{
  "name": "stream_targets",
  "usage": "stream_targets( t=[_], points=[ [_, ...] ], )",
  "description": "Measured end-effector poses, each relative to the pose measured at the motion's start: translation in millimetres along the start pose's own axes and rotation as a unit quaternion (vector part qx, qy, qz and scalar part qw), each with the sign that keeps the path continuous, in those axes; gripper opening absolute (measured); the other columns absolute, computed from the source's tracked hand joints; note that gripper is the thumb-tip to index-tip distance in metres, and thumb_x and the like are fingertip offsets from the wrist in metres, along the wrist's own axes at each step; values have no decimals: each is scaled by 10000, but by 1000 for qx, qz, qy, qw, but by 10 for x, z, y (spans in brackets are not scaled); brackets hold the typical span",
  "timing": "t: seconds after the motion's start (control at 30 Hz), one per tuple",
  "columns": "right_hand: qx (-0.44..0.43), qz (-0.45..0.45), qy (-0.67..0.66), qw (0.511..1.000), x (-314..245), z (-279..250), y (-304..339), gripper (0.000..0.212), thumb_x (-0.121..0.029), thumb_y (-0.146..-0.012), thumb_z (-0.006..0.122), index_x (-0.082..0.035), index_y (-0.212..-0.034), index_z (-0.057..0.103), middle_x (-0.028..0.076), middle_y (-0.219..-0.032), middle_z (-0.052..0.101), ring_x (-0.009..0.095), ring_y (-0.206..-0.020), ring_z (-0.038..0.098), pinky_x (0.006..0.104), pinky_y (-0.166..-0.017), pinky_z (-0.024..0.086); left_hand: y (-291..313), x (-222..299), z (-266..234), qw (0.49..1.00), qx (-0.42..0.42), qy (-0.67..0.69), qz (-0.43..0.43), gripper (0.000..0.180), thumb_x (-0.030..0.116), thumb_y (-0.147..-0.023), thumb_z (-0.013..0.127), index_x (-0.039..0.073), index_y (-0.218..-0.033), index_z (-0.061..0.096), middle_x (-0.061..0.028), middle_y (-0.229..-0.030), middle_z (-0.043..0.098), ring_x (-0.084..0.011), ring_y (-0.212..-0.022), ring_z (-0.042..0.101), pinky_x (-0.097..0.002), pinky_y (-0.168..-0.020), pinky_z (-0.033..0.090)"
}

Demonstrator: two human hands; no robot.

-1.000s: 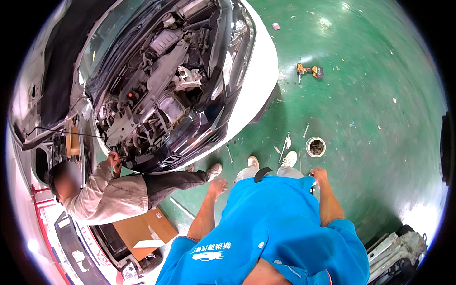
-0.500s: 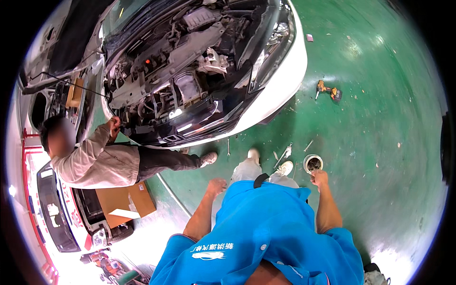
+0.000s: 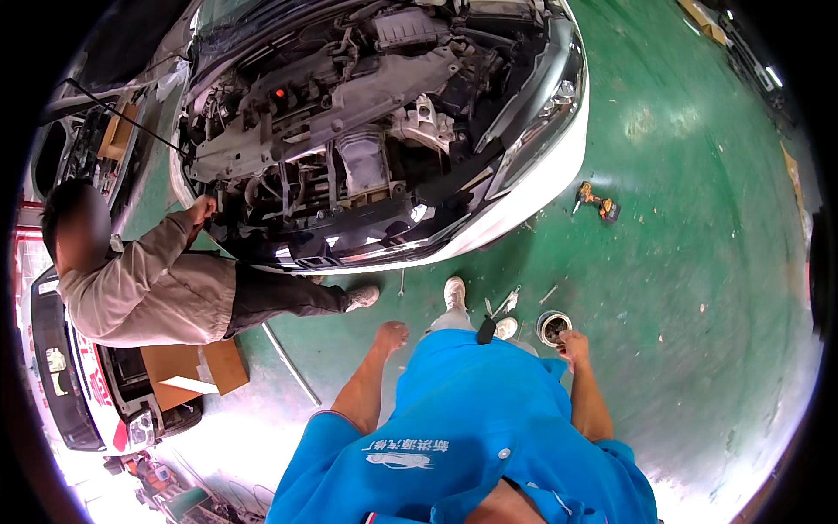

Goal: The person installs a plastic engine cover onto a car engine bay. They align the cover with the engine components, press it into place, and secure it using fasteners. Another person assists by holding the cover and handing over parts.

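My right hand [image 3: 573, 345] is closed on the rim of a small round pale bucket [image 3: 543, 320], whose dark contents are too small to name. My left hand [image 3: 392, 335] hangs at my left side with the fingers curled in, and I see nothing in it. Ahead of me stands a white car [image 3: 572, 148] with its front end open and the engine bay [image 3: 349, 162] exposed. Between my shoes and the bucket, a long metal tool [image 3: 501, 306] lies on the floor, and a wrench [image 3: 549, 293] rests just beyond the bucket.
At the left, a person in a beige jacket [image 3: 166, 301] leans with hands at the car's front corner. A yellow cordless drill [image 3: 598, 203] lies on the green floor [image 3: 681, 262] to the right. Behind that person are a cardboard box [image 3: 229, 367] and another vehicle [image 3: 65, 375].
My view has shifted, with the car and drill now lower in it. The bucket sits a little further left and lower, still in my right hand. My left hand stays at my side.
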State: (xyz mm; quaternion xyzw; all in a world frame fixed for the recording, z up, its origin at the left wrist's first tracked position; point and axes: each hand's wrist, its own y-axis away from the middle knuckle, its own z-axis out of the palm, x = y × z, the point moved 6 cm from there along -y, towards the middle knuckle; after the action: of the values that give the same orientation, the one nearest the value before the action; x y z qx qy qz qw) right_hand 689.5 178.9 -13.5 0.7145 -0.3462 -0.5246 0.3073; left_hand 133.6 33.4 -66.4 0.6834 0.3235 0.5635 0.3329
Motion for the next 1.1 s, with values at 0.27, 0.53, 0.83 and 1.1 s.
stream_targets(
  t=[0.27, 0.53, 0.83, 1.1],
  points=[
    [21, -22, 28, 999, -333, -43, 87, 187, -221, -924, 676, -61, -1010, 716, 54, -832, 710, 168, -676, 656, 314, -596, 515, -342, 419, -56, 997, -21, 74, 12, 262, 109, -899, 567, 33, -1136, 647, -132, -1104, 689, -208, -892, 659, -349, -638, 528],
    [26, 18, 38, 999, -298, 12, 238, 198, -221, -921, 678, -54, -1018, 719, 68, -871, 723, 186, -687, 667, 318, -607, 524, -304, 451, -65, 989, 22, 129, -71, 226, 102, -932, 587, 26, -1130, 666, -108, -935, 706, -200, -656, 654, -327, -500, 492],
    [39, 27, 38, 998, -311, 28, 352, 212, -215, -921, 668, -47, -1044, 705, 76, -878, 721, 195, -713, 670, 333, -637, 531, -313, 510, -156, 991, 39, 115, -61, 168, 167, -940, 632, 33, -1017, 698, -65, -851, 702, -178, -605, 639, -291, -481, 469],
    [43, 24, 52, 997, -379, 44, 372, 204, -217, -927, 662, -42, -1027, 697, 82, -868, 714, 185, -694, 663, 323, -624, 530, -420, 502, -167, 990, 39, 121, -54, 224, 237, -909, 691, 25, -981, 703, -63, -840, 680, -178, -625, 628, -306, -493, 468]
  ],
)
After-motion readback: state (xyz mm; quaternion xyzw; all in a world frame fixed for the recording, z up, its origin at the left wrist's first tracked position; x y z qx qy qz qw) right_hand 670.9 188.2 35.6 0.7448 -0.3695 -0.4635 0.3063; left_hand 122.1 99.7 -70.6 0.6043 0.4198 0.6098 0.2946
